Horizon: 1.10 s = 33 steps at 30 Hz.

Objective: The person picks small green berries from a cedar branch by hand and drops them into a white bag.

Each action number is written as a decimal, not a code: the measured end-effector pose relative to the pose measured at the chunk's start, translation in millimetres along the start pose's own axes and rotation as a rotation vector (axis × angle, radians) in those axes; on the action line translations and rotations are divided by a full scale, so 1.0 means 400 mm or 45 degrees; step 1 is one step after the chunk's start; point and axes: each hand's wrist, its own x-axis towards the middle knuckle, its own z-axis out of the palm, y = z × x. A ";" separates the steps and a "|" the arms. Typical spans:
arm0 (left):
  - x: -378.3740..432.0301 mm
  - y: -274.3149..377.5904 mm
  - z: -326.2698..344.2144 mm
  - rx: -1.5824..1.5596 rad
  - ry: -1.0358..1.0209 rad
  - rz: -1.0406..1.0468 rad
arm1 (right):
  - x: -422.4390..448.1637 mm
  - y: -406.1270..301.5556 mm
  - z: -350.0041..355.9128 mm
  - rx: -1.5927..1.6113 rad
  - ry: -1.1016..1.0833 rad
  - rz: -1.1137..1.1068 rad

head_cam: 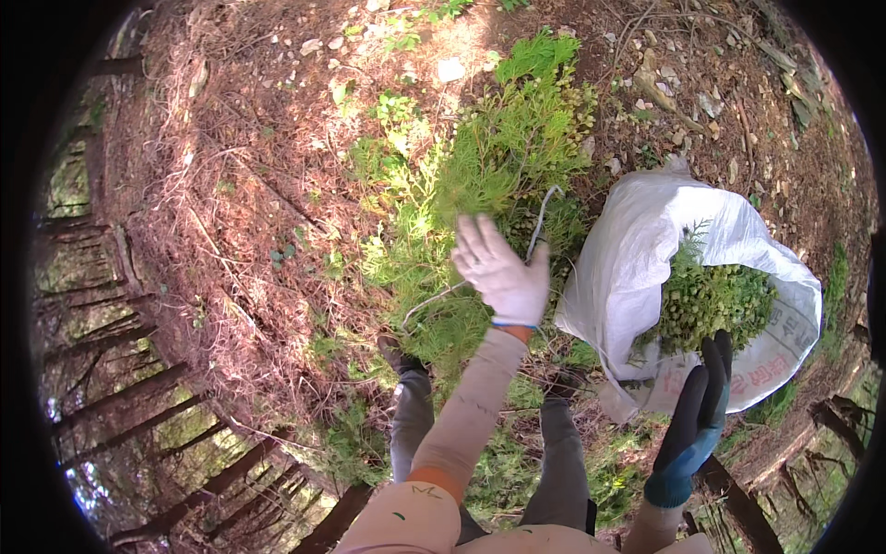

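My left hand (502, 273), in a white glove with a blue cuff edge, is spread over a heap of green conifer sprigs (512, 152) on the ground. Its fingers are apart; a thin pale stem (543, 218) runs up beside the thumb, and whether the hand touches it is unclear. My right hand (695, 408), in a black and blue glove, is at the lower rim of a white woven sack (637, 215). Its fingers look extended, with nothing seen in them. Inside the sack's wide mouth lie green sprigs with small cones (713, 305).
My booted feet stand below the heap, among scattered sprigs. Dry twigs (221, 256) and brown needles cover the slope at left. Stones (709, 104) and a weathered piece of wood (654, 86) lie at upper right. Tree trunks (208, 485) rise along the lower edges.
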 end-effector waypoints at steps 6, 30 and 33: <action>0.004 -0.210 0.035 0.261 -0.842 -0.268 | -0.035 0.020 0.005 -0.006 -0.292 -0.360; -0.550 -0.263 -0.046 -0.679 -0.854 0.484 | -0.280 0.090 0.779 0.671 -1.421 1.252; -0.526 -0.323 -0.047 -0.715 -1.199 0.407 | -0.259 0.196 0.987 0.722 -1.296 1.402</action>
